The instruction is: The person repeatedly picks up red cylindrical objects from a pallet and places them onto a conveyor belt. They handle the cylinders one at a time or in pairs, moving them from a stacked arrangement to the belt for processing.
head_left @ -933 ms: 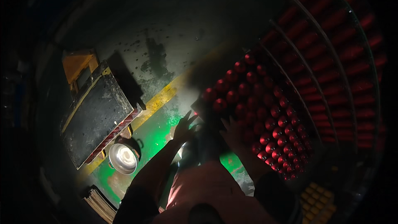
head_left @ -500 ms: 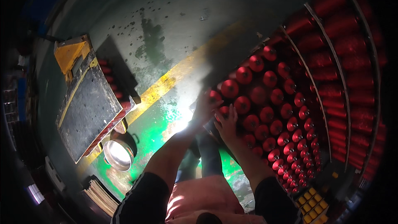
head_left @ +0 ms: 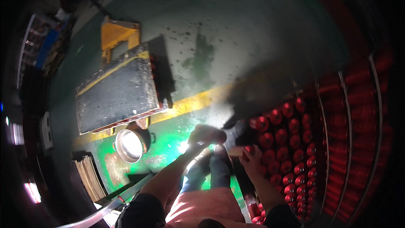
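My left hand (head_left: 198, 134), blurred, is closed round a dark red cylinder (head_left: 217, 136) over the floor, left of the stack. Only the rounded end of that cylinder shows clearly. At the near left edge of the stack, my right hand (head_left: 252, 163) has its fingers wrapped round another red cylinder (head_left: 249, 149). A pale tan part (head_left: 236, 151) juts out to the left of those fingers; whether it belongs to the same piece I cannot tell. Rows of red cylinders (head_left: 281, 137) with cone-shaped ends and small metal tips lie stacked at the right.
A dark board-topped cart (head_left: 118, 95) with a yellow frame (head_left: 120, 33) stands at the left. Below it a metal pot (head_left: 128, 145) sits on the green floor. Flat boards (head_left: 89, 178) are piled at lower left, beside a metal rail (head_left: 105, 211). A yellow line (head_left: 192, 102) crosses the floor.
Both hands were at the stack's near edge, touching cylinder ends. The left has since moved away leftward and down with a cylinder; the right is lower. The whole view has turned.
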Tool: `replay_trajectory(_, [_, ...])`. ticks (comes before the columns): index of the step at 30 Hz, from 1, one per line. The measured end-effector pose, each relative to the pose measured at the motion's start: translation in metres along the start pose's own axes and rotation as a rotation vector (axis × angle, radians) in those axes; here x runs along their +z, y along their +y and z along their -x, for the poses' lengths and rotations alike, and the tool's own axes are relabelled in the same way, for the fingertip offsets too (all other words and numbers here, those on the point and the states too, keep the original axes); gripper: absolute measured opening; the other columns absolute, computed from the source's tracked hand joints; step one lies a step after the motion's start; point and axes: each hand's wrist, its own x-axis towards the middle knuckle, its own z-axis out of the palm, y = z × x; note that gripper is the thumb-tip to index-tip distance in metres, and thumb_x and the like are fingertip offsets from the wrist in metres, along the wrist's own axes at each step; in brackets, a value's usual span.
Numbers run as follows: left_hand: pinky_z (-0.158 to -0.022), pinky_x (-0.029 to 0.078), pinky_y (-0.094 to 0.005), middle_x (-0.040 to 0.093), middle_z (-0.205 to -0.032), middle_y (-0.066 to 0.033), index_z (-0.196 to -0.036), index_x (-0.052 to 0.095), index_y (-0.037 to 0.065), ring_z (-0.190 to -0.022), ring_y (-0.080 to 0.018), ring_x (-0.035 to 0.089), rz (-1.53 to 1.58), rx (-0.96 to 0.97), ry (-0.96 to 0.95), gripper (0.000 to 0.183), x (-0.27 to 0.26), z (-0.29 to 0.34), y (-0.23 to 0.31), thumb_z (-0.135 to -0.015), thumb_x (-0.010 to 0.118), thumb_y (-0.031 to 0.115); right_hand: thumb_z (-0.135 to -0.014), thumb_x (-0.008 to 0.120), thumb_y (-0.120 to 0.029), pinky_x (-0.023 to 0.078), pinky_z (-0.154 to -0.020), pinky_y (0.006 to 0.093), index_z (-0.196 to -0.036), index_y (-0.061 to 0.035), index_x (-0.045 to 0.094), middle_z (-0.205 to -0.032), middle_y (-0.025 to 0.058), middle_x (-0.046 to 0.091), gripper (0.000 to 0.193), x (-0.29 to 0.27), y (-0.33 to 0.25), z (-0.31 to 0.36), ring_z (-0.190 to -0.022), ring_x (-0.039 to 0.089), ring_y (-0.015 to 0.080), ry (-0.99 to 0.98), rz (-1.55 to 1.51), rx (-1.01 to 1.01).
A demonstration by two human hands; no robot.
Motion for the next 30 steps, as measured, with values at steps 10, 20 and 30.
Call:
replay_trajectory(10, [-0.108, 0.039, -0.0346, 0.054, -0.140, -0.0106, -0.143, 0.048, 0.000, -0.126, -0.0194, 0.050, 0.141, -0.546, 0.884, 0.066, -0.286, 0.172, 0.178, -0.081, 0.070, 0.000, -0.076, 0.074, -0.008, 0.048, -0.095, 0.0364, -0.126, 0.0008, 0.061, -0.122, 0.0158, 0.062, 0.052, -0.040, -0.180, -0.108, -0.106, 0.061, 0.0279, -0.178, -0.597, -0.208])
replay_trajectory(20, [-0.076, 0.059, -0.0375, 0.057, -0.128, -0.0098, -0.142, 0.041, 0.020, -0.112, -0.0256, 0.060, 0.893, -0.215, 1.545, 0.061, -0.429, 0.266, 0.127, -0.092, 0.055, 0.054, -0.098, 0.053, -0.042, 0.046, -0.098, 0.0571, -0.148, -0.0182, 0.038, -0.134, 0.0111, 0.054, 0.057, 0.092, -0.536, -0.170, -0.123, 0.053, 0.0316, -1.040, -1.508, 0.391])
replay_trajectory(30, [-0.060, 0.064, -0.0326, 0.062, -0.107, -0.0238, -0.124, 0.055, 0.005, -0.082, -0.0349, 0.066, 1.887, -0.123, 1.417, 0.068, -0.551, 0.317, -0.036, -0.083, 0.056, 0.059, -0.090, 0.038, -0.075, 0.058, -0.083, 0.0410, -0.127, 0.0002, 0.054, -0.115, 0.0234, 0.059, 0.085, 0.319, -0.738, -0.126, -0.101, 0.061, 0.0344, -1.749, -1.739, 1.086])
